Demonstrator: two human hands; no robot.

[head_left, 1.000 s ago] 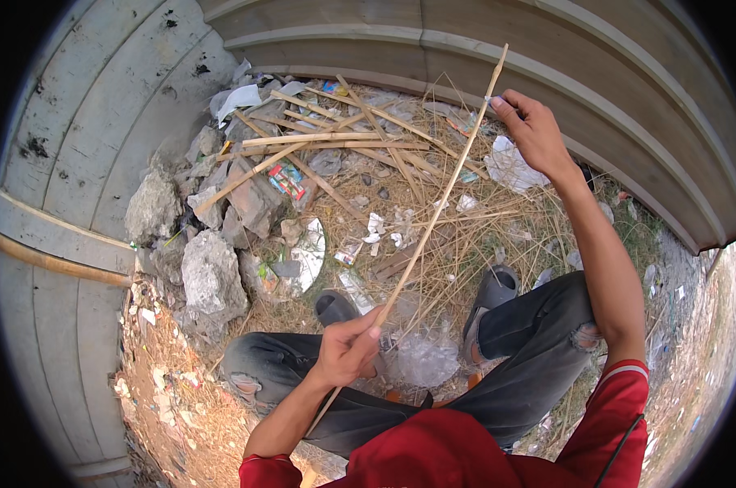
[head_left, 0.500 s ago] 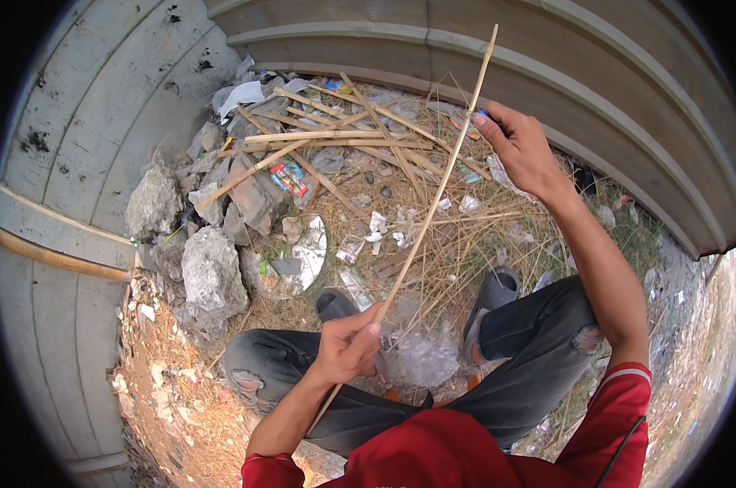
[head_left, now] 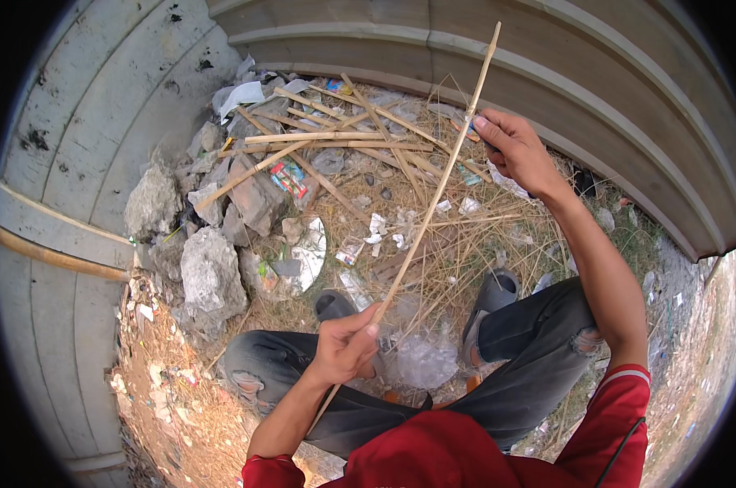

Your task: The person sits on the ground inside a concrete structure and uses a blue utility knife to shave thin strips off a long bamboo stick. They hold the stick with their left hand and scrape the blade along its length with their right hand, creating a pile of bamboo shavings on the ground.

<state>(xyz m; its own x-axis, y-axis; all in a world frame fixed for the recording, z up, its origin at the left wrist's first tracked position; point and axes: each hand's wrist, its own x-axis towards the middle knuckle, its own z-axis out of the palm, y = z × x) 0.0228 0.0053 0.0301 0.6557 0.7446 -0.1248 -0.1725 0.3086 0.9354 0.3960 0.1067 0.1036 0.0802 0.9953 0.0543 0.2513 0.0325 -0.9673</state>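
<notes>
Both hands (head_left: 345,350) (head_left: 516,150) closed round bamboo stick (head_left: 430,211); rubble (head_left: 209,268), split cane pile (head_left: 335,142) beneath.

Dry, matt bamboo stick (head_left: 433,203); rough grey stones (head_left: 209,272); corrugated metal wall (head_left: 596,106).

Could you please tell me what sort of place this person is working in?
Probably an outdoor waste corner beside a corrugated metal wall: bare ground with rubble stones, dry grass, scattered litter and cut bamboo sticks.

Single head-worn fisheye view, looking steeply down, close range
</notes>
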